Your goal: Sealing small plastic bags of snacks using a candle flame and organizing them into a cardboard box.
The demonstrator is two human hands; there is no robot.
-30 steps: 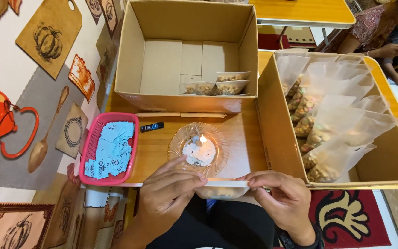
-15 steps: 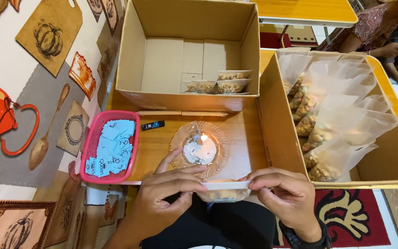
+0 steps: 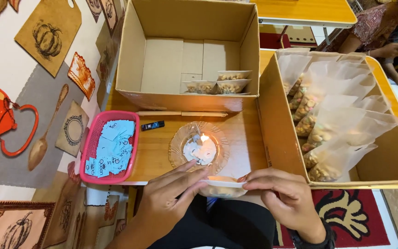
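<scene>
My left hand (image 3: 169, 198) and my right hand (image 3: 282, 193) hold a small clear plastic bag of snacks (image 3: 224, 186) between them at the table's front edge. Both pinch its folded top edge, fingertips almost meeting. Just beyond the bag stands a clear glass dish (image 3: 199, 148) with a lit candle stub (image 3: 204, 138) in a pool of white wax. The bag's top edge lies close in front of the flame.
A pink basket (image 3: 90, 152) of blue paper slips sits left. Behind the dish a big cardboard box (image 3: 185, 99) holds a few sealed snack bags (image 3: 231, 83). A box at right (image 3: 282, 133) holds several open bags. A black lighter (image 3: 152, 125) lies nearby. Another person (image 3: 388, 37) sits at top right.
My hands have drawn closer together along the bag's top edge; the left fingers stretched rightward toward the right hand. The candle keeps burning.
</scene>
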